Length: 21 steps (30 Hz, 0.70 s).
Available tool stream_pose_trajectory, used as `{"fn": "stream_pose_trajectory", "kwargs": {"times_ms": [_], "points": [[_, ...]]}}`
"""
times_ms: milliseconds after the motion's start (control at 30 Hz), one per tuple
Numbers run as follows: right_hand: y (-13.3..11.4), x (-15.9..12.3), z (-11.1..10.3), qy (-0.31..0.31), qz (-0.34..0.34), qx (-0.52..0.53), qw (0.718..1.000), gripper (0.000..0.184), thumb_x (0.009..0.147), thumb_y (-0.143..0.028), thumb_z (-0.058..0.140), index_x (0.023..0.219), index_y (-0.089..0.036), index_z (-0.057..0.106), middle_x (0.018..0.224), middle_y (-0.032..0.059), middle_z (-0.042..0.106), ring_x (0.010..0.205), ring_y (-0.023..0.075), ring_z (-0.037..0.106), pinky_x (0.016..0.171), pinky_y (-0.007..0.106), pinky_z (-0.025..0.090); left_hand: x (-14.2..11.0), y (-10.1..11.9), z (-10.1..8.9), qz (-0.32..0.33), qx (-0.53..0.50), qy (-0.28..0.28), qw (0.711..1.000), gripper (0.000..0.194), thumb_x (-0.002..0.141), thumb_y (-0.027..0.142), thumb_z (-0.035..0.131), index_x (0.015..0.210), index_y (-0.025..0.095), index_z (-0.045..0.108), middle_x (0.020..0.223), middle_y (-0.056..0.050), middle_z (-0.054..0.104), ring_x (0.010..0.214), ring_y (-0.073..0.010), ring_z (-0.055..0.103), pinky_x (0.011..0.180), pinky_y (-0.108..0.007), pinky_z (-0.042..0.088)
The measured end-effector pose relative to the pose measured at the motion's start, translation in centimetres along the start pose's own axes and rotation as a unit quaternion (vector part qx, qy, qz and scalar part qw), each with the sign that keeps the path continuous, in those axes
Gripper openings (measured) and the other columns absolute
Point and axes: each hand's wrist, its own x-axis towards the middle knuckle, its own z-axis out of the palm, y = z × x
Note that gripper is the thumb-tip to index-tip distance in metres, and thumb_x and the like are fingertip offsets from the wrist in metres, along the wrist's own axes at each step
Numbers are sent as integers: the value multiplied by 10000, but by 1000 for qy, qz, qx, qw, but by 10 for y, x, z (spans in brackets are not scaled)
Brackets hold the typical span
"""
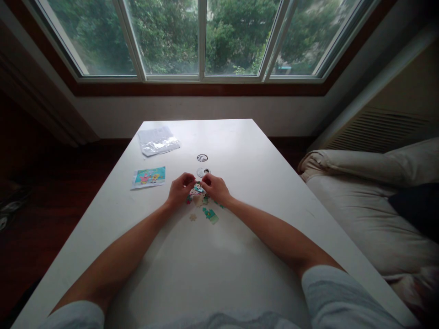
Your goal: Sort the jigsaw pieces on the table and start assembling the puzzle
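Over a small heap of jigsaw puzzle pieces (198, 199), my left hand (181, 188) and my right hand (216, 187) are close together, their fingers pinched. What lies between the fingertips is too small to make out. Just below the heap, on the near side, is a joined green and teal section of puzzle (210, 215). A single pale puzzle piece (193, 217) rests to its left. Beyond my fingertips are two round discs: a nearer one (203, 172), partly behind my right hand, and a farther one (202, 157) with a dark rim.
A colourful cartoon picture sheet (149, 177) lies to the left of my hands on the white table (206, 265). Behind it is a clear plastic bag (158, 140). A pale sofa (370, 201) stands along the right side, and a window (202, 41) faces me.
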Motion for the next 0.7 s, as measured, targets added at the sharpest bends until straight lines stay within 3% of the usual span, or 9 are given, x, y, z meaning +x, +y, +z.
{"fn": "stream_pose_trajectory", "kwargs": {"times_ms": [100, 333, 700], "points": [[1, 0, 1, 1, 2, -2, 1000, 118, 889, -308, 624, 827, -211, 645, 706, -15, 657, 640, 127, 541, 633, 242, 361, 1, -2, 1, -3, -10, -2, 1000, 196, 854, 383, 690, 929, 206, 647, 829, 2, 667, 716, -143, 626, 690, -278, 518], [5, 1, 3, 0, -18, 35, 999, 129, 897, -332, 632, 846, -215, 650, 737, -9, 677, 653, 132, 555, 641, 252, 376, 8, -7, -1, -66, -159, -16, 985, 293, 763, 406, 768, 908, 189, 635, 793, 16, 637, 646, -123, 609, 643, -272, 532], [4, 1, 2, -27, -20, 83, 996, 179, 895, -378, 635, 856, -206, 660, 742, -13, 675, 668, 131, 558, 638, 249, 390, 10, -5, -14, -108, -200, -74, 971, 304, 750, 384, 796, 925, 179, 655, 794, 4, 666, 667, -119, 622, 649, -247, 507]]}}
